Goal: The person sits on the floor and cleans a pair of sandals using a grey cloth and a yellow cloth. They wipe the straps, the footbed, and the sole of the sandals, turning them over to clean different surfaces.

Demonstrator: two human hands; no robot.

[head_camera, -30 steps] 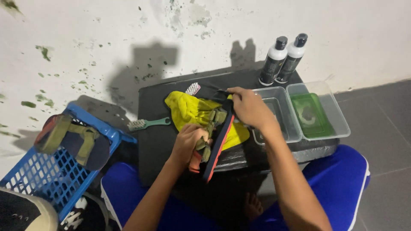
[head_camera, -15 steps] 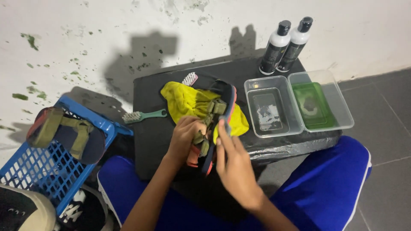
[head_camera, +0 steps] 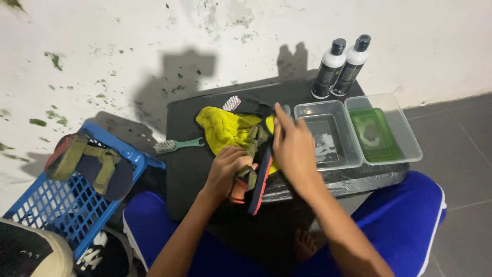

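On dark table (head_camera: 205, 169) by stained white wall (head_camera: 128, 41): left hand (head_camera: 228, 172) gripping sandal (head_camera: 256, 174), right hand (head_camera: 293, 146) seemingly flat-open.

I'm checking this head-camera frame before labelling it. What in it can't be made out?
- Right hand: seen from the back, so whatever it may hold is hidden.
- Sandal: mostly covered by the left hand and the yellow cloth.
- Second sandal on the blue basket: its underside is hidden.
- Pale object: cut off by the bottom-left edge.
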